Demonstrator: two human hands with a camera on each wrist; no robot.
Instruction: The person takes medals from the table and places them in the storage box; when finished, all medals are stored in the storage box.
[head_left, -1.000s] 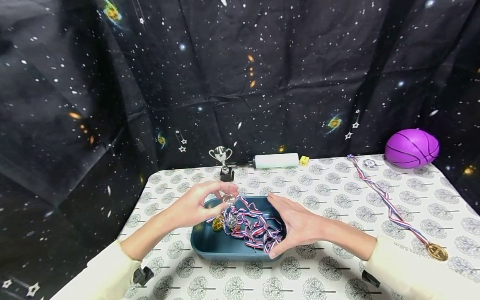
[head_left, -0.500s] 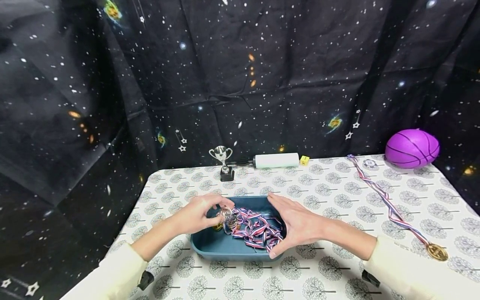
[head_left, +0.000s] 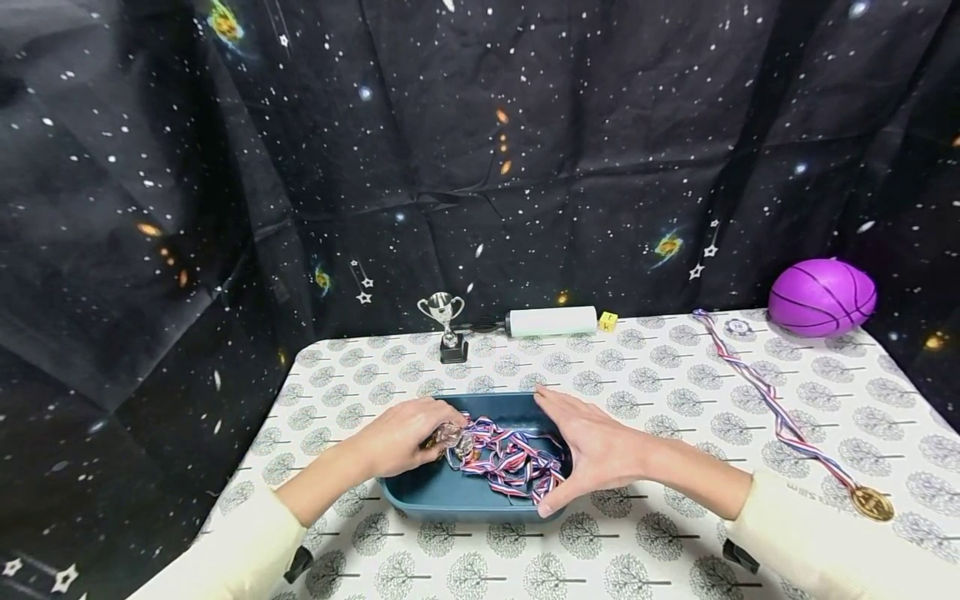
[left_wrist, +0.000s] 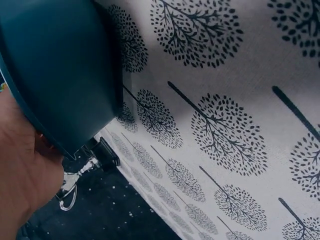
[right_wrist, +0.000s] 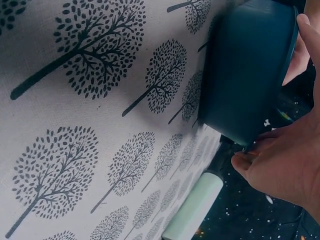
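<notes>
My left hand [head_left: 408, 437] reaches over the left end of a dark blue bin [head_left: 480, 507]. Thumb and fingers pinch a silvery medal [head_left: 452, 437] just inside the bin, beside the tangled red, white and blue ribbons [head_left: 513, 462]. Part of the medal is hidden by the fingers. At the bin's other end, my right hand [head_left: 600, 446] spans the rim, thumb at the near corner and fingers at the far one. The right wrist view shows those fingers [right_wrist: 245, 162] bent over the bin's edge; in the left wrist view the bin's outer wall [left_wrist: 60, 65] hides the left fingertips.
A small trophy [head_left: 444, 321] on a black base stands behind the bin. Beside it lie a pale cylinder [head_left: 552, 322] and a yellow block [head_left: 608, 322]. On the right, a gold medal [head_left: 872, 503] lies on its stretched ribbon, with a purple ball [head_left: 822, 297] behind.
My left hand has come down into the left end of the bin with the silvery medal, which hung higher above the ribbons before. My right hand has stayed at the rim.
</notes>
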